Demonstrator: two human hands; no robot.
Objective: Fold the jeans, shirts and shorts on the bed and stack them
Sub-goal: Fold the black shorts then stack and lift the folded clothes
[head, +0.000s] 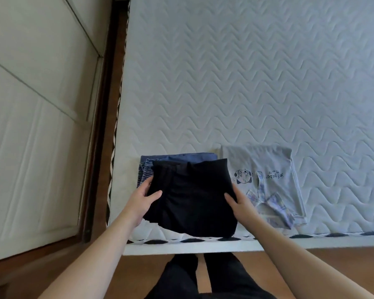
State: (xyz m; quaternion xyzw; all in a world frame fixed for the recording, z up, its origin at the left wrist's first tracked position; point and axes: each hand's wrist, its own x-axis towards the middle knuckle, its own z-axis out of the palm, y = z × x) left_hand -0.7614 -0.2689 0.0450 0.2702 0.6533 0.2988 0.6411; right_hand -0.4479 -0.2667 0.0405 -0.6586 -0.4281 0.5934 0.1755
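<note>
Folded garment point(192, 197) atop jeans point(177, 157), near bed point(246, 83) front edge; shirt point(268, 180) just right.

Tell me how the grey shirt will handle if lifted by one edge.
Probably floppy: the grey shirt lies flat on the mattress with soft wrinkles and looks thin. It looks only loosely folded, so lifting one edge would likely undo it. Probably light, and unlikely to slide on the quilted surface.

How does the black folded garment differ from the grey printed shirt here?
The black garment is plain and gripped by the left hand and right hand over blue folded clothes; the grey shirt is printed, lies untouched beside them. Both are folded.
</note>
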